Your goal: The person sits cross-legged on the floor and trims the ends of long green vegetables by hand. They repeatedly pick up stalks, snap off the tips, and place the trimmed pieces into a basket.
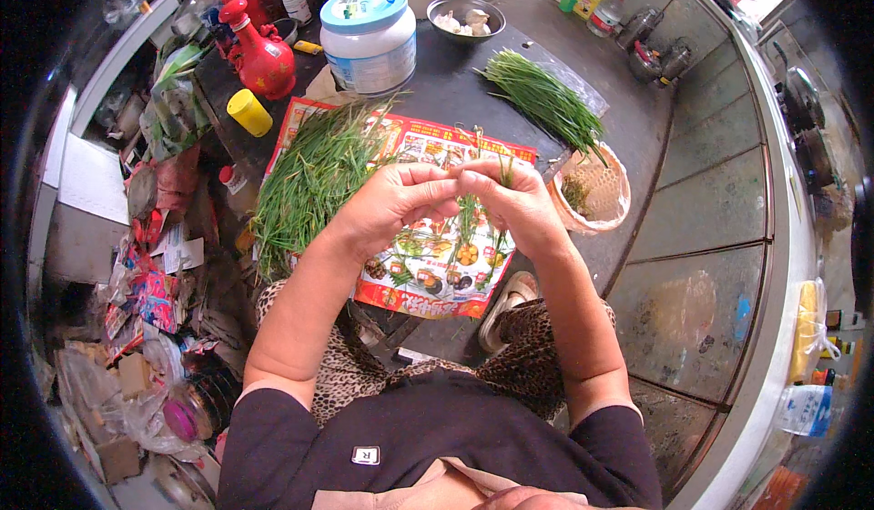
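Both hands meet over a printed paper flyer (437, 298) laid on the dark table. My right hand (515, 199) holds a few thin garlic chive stalks (506, 172), with green tips rising past its fingers. The fingertips of my left hand (399, 199) are drawn together against the right hand's; whether they pinch a stalk is too small to tell. On the flyer's left side, beside my left hand, lies a large loose heap of garlic chives (314, 175). A neater bundle of chives (543, 94) rests on the table at the far right. Loose stalks lie under the hands.
A lined waste basket (597, 196) with plant scraps stands right of the table. At the back are a white plastic tub (369, 46), a metal bowl of garlic (471, 22) and a red bottle (263, 63). A yellow canister (249, 113) is on the left. Clutter (157, 291) fills the left side.
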Tool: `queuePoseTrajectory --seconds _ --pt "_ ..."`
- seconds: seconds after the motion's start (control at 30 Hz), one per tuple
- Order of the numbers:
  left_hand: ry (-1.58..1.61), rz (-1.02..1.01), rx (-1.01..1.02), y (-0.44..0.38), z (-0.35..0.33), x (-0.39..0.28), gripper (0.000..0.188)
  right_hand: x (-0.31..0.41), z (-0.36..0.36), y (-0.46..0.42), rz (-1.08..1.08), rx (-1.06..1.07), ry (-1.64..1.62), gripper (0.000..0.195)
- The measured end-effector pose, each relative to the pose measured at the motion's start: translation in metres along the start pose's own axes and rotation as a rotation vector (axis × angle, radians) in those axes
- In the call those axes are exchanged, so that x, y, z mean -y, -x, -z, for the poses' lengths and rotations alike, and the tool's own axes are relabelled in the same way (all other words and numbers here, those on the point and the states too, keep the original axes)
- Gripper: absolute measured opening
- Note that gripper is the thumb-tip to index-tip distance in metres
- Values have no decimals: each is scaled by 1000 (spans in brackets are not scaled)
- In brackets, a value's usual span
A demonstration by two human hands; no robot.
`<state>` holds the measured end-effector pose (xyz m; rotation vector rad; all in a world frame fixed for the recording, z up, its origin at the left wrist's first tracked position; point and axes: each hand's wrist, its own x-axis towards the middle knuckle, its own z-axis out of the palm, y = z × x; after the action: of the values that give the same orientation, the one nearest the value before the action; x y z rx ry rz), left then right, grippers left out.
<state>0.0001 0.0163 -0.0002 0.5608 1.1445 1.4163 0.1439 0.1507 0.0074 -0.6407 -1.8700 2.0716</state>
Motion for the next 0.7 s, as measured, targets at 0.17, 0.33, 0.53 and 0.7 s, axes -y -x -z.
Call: queuePoseTrajectory --seconds 0.17,0.33,0.53,0.7 --pt "-83 21 21 1 -3 1 19 7 3 0 -43 -120 -140 18" --pt "-17 -26 -13 2 -1 4 20 0 5 2 -71 -2 -215 18" --pt "-4 -56 -4 2 -4 7 18 -6 -6 1 -110 -65 -276 13" --pt "-28 -54 -2 2 -5 5 17 -4 4 -3 -60 -96 -398 12"
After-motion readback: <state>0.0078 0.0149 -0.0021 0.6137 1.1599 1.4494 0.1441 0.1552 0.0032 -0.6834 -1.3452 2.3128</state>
